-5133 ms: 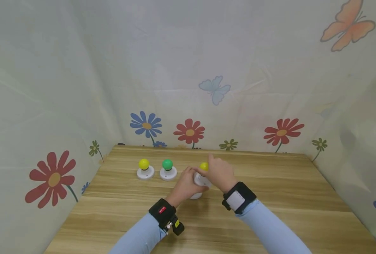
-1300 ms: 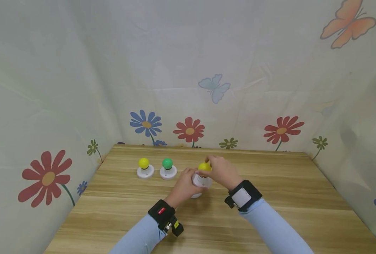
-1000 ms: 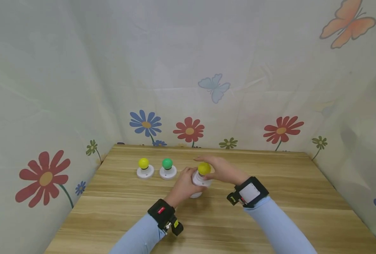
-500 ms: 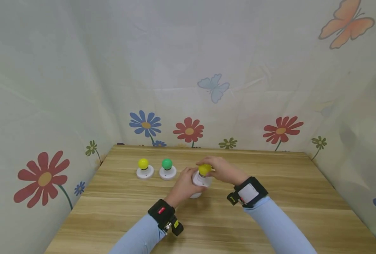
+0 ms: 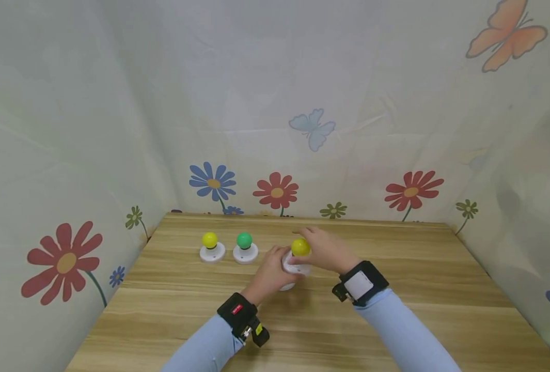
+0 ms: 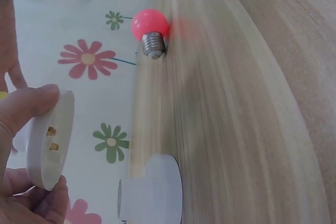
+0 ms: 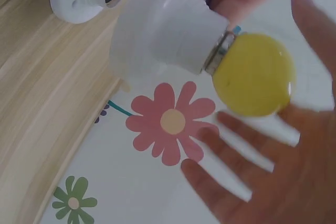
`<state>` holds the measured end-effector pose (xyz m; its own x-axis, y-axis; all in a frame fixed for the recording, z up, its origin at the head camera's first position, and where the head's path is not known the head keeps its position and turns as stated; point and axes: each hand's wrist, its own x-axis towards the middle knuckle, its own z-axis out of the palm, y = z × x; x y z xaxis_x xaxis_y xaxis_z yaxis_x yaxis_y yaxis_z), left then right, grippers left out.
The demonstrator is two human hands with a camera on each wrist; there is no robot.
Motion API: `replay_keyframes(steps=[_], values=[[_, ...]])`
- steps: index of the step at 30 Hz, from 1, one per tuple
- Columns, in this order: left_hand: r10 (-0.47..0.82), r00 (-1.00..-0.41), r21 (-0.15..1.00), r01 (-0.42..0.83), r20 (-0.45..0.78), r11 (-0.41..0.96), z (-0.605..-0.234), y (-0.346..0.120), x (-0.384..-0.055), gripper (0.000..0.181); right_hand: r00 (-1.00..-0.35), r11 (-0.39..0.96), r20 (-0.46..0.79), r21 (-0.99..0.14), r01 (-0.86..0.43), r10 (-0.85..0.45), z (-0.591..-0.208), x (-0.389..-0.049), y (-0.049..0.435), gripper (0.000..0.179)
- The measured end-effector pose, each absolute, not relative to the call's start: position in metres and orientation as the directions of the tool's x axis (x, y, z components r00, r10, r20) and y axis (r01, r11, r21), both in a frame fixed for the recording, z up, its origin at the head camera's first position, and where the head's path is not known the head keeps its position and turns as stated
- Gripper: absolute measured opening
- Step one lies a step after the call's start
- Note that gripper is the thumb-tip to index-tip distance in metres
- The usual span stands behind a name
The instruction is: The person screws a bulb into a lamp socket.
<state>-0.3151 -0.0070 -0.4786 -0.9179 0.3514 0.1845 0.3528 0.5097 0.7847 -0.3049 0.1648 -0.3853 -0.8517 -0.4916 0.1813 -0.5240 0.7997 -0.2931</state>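
Note:
My left hand (image 5: 269, 275) grips a white lamp holder (image 7: 163, 30) by its round base and holds it above the table. A yellow bulb (image 7: 254, 74) sits in its socket, with part of the metal screw cap showing. My right hand (image 5: 329, 251) is around the bulb with fingers spread; in the right wrist view the fingers (image 7: 236, 166) are extended and loose beside the glass. Two brass contacts show on the underside of the holder's base (image 6: 58, 135) in the left wrist view.
A second white lamp holder (image 6: 157, 192) with a bare socket stands on the wooden table (image 5: 395, 289) below my hands. A red bulb (image 6: 150, 23) lies loose. At the back left, holders carry a yellow bulb (image 5: 209, 239) and a green bulb (image 5: 244, 240). Flowered cloth (image 5: 237, 103) surrounds the table.
My right hand has repeatedly closed on the yellow bulb and loosened; half a second ago its fingers were on it, now they are spread. The left hand keeps its hold, nearly still.

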Motion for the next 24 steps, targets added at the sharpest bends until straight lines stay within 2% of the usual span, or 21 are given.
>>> replay_keyframes(steps=[3, 6, 9, 19, 24], values=[[0.348, -0.918, 0.777, 0.358, 0.190, 0.518, -0.478, -0.008, -0.315, 0.077, -0.774, 0.702, 0.154, -0.341, -0.625, -0.614, -0.383, -0.306, 0.171, 0.071], [0.347, -0.919, 0.780, 0.353, 0.187, 0.516, -0.478, -0.009, -0.315, 0.077, -0.689, 0.607, 0.150, -0.366, -0.705, -0.709, -0.381, -0.308, 0.176, 0.064], [0.343, -0.922, 0.783, 0.344, 0.178, 0.518, -0.477, -0.009, -0.315, 0.077, -0.653, 0.574, 0.155, -0.359, -0.736, -0.741, -0.379, -0.308, 0.179, 0.055], [0.332, -0.929, 0.784, 0.328, 0.166, 0.527, -0.474, -0.009, -0.313, 0.076, -0.705, 0.624, 0.129, -0.375, -0.686, -0.697, -0.378, -0.308, 0.177, 0.043], [0.336, -0.927, 0.776, 0.334, 0.167, 0.535, -0.476, -0.008, -0.312, 0.077, -0.777, 0.697, 0.163, -0.357, -0.621, -0.609, -0.382, -0.309, 0.173, 0.037]])
